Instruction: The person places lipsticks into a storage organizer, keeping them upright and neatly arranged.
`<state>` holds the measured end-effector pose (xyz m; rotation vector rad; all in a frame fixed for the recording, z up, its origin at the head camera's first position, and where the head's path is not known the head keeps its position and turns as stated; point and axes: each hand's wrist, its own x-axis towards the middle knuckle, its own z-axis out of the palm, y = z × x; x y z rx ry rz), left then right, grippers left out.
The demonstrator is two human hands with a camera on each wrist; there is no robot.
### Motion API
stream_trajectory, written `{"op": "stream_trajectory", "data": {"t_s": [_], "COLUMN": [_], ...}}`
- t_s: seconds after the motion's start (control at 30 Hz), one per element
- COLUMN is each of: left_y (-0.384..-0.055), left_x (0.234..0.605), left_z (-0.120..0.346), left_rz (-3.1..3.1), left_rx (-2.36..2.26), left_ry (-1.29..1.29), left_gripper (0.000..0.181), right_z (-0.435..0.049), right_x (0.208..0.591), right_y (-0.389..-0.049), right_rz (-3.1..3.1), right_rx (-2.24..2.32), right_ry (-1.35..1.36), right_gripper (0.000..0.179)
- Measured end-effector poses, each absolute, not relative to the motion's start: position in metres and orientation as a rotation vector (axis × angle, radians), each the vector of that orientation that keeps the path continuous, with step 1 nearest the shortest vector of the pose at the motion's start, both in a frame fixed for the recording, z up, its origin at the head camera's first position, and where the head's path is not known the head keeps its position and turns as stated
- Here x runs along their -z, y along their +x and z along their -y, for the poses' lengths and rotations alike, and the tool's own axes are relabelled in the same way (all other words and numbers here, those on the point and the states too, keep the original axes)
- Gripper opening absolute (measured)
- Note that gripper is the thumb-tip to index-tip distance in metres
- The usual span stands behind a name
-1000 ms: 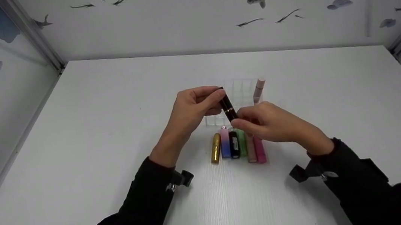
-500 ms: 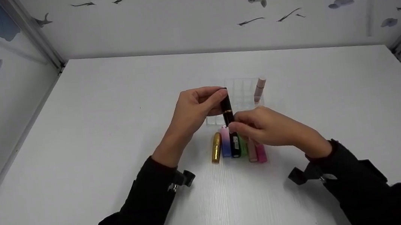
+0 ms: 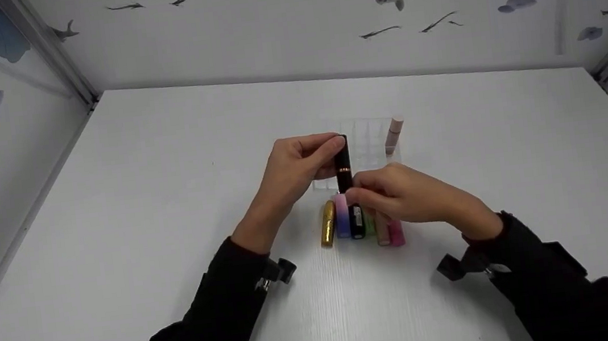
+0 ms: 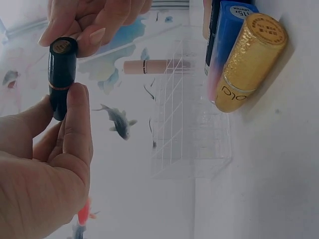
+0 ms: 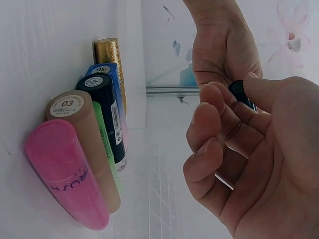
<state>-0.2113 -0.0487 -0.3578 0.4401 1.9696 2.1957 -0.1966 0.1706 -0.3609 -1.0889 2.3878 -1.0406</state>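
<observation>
A dark lipstick tube (image 3: 344,180) with a thin gold band is held upright in the air between both hands. My left hand (image 3: 303,159) pinches its upper end between thumb and fingers. At the lower end, my right hand (image 3: 398,193) grips it with thumb and forefinger. In the left wrist view, the round labelled end of the lipstick (image 4: 62,67) shows beside the right hand's fingertips (image 4: 92,42). From the right wrist view, most of the tube is hidden behind the right thumb (image 5: 264,92) and fingers.
Below the hands lies a row of cosmetic tubes: gold (image 3: 328,224), pink-blue (image 3: 342,217), black (image 3: 356,224), green (image 5: 103,132), beige (image 5: 84,134) and bright pink (image 5: 62,169). Behind stands a clear compartment organizer (image 3: 366,137) holding a pale pink tube (image 3: 394,136) at its right side.
The lipstick has swung from a slant to nearly upright. My right hand has moved slightly left and down with its lower end; the left hand has barely shifted.
</observation>
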Motion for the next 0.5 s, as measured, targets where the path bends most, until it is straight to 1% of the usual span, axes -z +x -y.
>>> {"op": "stream_trajectory", "data": {"t_s": [0.27,0.4,0.5], "left_y": [-0.211,-0.21,-0.211], "left_x": [0.359,0.359,0.357], "left_z": [0.048,0.047,0.047], "left_rz": [-1.944,-1.952,-1.98], "left_rx": [-2.182,-2.173,-2.164], "left_ry": [0.424,0.401,0.388], "left_gripper": [0.028,0.029,0.03], "right_z": [-0.173,-0.182,-0.192], "right_x": [0.363,0.356,0.348], "right_y": [-0.196,-0.2,-0.206], "right_rz": [-2.366,-2.406,-2.532], "right_rx": [1.04,0.976,0.877], "right_ry": [-1.142,-1.192,-1.164], "right_gripper": [0.03,0.023,0.016]}}
